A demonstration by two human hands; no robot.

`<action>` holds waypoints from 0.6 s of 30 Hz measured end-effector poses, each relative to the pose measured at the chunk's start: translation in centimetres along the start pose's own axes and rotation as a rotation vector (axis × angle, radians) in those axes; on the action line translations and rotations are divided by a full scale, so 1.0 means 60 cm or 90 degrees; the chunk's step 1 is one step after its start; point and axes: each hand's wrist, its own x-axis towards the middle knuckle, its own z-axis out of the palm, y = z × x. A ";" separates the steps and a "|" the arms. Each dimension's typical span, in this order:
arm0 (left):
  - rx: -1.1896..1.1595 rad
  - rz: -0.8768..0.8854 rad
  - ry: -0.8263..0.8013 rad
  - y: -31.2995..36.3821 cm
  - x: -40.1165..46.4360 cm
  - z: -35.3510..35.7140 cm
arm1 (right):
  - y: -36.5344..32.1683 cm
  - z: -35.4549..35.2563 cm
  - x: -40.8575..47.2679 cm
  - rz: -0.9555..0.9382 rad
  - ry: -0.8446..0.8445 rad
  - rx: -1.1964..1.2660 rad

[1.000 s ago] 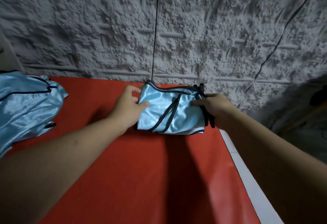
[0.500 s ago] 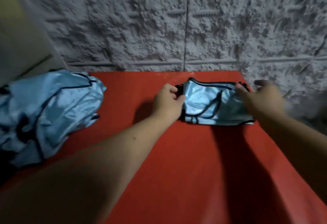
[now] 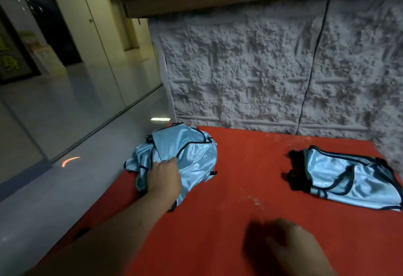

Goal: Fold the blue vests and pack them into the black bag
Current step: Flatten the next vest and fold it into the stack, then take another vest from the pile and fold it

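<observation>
Red covering spans the worktop (image 3: 250, 188) across the lower frame. A crumpled heap of shiny light-blue vests with dark trim (image 3: 185, 155) lies at centre left, at the worktop's left edge. The left hand (image 3: 164, 179) rests on the heap's near side, fingers curled into the fabric and gripping it. A folded light-blue vest (image 3: 351, 179) lies flat at the right edge of the frame, well apart from the heap, its long axis running left to right. The right hand (image 3: 294, 247) sits blurred at lower centre right, touching neither garment; whether its fingers are apart or together cannot be told. The black bag cannot be made out. The next vest lies under the left hand, the nearer one.
</observation>
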 end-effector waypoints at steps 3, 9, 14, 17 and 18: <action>-0.058 -0.015 -0.061 -0.025 0.020 -0.011 | -0.021 -0.001 0.006 0.019 0.013 0.033; -0.303 0.075 0.089 0.019 -0.009 -0.073 | -0.059 -0.004 0.021 0.024 0.053 0.107; -0.705 0.189 -0.030 0.137 -0.092 -0.163 | -0.090 -0.030 0.022 0.014 0.051 0.431; -0.824 0.290 -0.126 0.182 -0.123 -0.232 | -0.076 -0.056 0.007 -0.083 0.043 0.483; -0.851 0.312 -0.158 0.189 -0.128 -0.257 | -0.077 -0.070 -0.003 -0.129 0.038 0.476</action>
